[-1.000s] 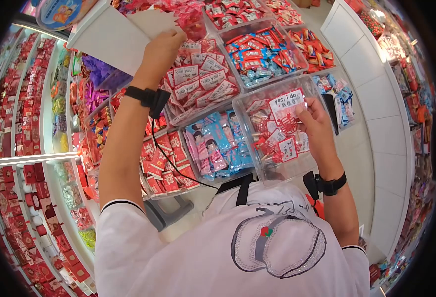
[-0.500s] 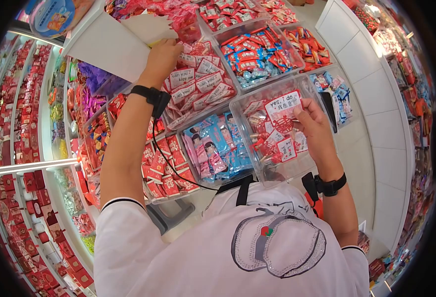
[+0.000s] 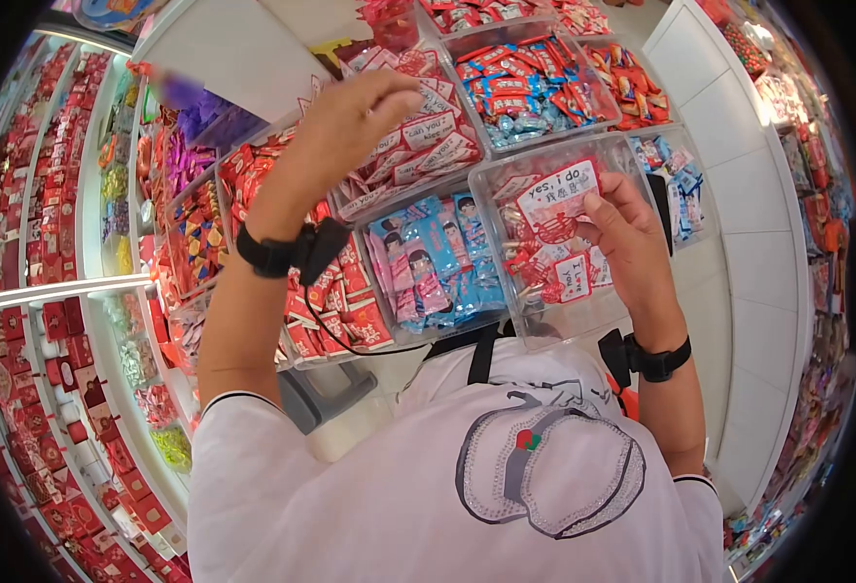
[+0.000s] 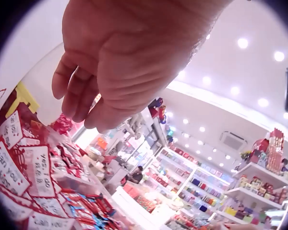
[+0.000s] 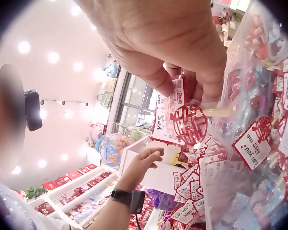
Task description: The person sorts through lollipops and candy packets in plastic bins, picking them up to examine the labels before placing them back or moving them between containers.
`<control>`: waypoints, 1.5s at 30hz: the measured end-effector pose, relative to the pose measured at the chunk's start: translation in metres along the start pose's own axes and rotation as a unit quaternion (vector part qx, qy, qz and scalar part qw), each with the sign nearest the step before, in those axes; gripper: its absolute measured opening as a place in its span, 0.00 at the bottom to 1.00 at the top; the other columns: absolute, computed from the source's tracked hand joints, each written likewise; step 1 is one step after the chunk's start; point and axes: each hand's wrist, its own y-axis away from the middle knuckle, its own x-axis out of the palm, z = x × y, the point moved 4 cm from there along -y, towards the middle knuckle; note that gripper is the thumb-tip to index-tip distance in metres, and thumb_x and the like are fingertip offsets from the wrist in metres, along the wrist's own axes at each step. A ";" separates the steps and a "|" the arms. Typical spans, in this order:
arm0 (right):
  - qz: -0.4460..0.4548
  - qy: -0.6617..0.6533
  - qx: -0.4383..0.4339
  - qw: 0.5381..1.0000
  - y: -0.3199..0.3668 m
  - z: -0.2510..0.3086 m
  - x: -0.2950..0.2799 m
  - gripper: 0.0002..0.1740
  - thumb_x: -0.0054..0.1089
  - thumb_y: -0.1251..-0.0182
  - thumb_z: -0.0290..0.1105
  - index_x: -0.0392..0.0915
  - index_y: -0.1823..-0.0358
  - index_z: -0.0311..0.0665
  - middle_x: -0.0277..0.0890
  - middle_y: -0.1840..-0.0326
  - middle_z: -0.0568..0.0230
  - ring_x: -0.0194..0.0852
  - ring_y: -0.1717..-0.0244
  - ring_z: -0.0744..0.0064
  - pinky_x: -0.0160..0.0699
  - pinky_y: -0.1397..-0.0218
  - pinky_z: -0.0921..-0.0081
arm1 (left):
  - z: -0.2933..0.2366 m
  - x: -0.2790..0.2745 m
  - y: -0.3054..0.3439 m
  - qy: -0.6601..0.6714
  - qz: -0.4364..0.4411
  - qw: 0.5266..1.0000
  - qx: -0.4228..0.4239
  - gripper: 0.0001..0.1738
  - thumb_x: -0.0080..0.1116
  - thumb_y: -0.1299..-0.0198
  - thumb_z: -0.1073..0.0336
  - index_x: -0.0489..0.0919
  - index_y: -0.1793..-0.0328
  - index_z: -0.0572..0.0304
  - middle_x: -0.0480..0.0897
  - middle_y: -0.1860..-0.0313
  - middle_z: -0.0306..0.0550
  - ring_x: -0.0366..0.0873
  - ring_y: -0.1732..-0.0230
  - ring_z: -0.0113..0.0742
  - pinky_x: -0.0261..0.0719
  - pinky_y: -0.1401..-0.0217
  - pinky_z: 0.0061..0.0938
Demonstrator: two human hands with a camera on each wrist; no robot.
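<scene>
My right hand [image 3: 632,233] pinches a flat red-and-white candy packet [image 3: 556,194] printed "yes, i do" between thumb and fingers. It holds the packet over a clear plastic bin [image 3: 544,332], where another packet [image 3: 572,277] reads "I love you". In the right wrist view the packet [image 5: 170,112] hangs from the fingertips with a red double-happiness sign showing. My left hand [image 3: 355,121] is above a bin of "can you kiss me" packets [image 3: 428,131]. Its fingers [image 4: 79,96] are loosely bent with nothing between them in the left wrist view.
Beside the left arm stands a white box [image 3: 243,58]. Blue and pink packets [image 3: 437,257] fill the front bin, and red wrapped sweets [image 3: 515,83] lie in a bin behind. Shelves [image 3: 34,214] line the left, with a white counter [image 3: 753,223] on the right.
My left hand has come away from the white box, back toward me and to the right, over the packets. My right hand still holds the "yes, i do" packet, slightly more tilted.
</scene>
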 end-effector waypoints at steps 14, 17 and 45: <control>0.087 0.099 0.002 0.991 0.005 -0.012 0.041 0.19 0.60 0.21 0.34 0.74 0.35 0.35 0.80 0.42 0.62 0.79 0.43 0.75 0.79 0.40 0.75 | -0.025 0.067 0.080 0.105 -0.049 0.993 -0.028 0.14 0.63 0.29 0.63 0.83 0.44 0.63 0.82 0.62 0.42 0.75 0.64 0.28 0.75 0.57 0.25; 0.063 0.125 -0.010 0.990 0.002 -0.002 0.022 0.23 0.59 0.21 0.37 0.71 0.31 0.34 0.79 0.37 0.57 0.80 0.40 0.70 0.79 0.38 0.72 | 0.008 0.014 0.081 -0.037 -0.148 0.986 -0.065 0.13 0.63 0.29 0.63 0.83 0.45 0.63 0.84 0.60 0.45 0.79 0.62 0.30 0.77 0.56 0.27; -0.062 0.117 -0.022 0.991 0.030 0.001 -0.084 0.21 0.56 0.21 0.39 0.75 0.36 0.34 0.82 0.46 0.59 0.82 0.49 0.73 0.82 0.45 0.73 | -0.037 0.080 0.033 -0.174 -0.064 0.981 0.055 0.16 0.63 0.32 0.62 0.82 0.41 0.57 0.84 0.55 0.54 0.84 0.54 0.53 0.82 0.53 0.43</control>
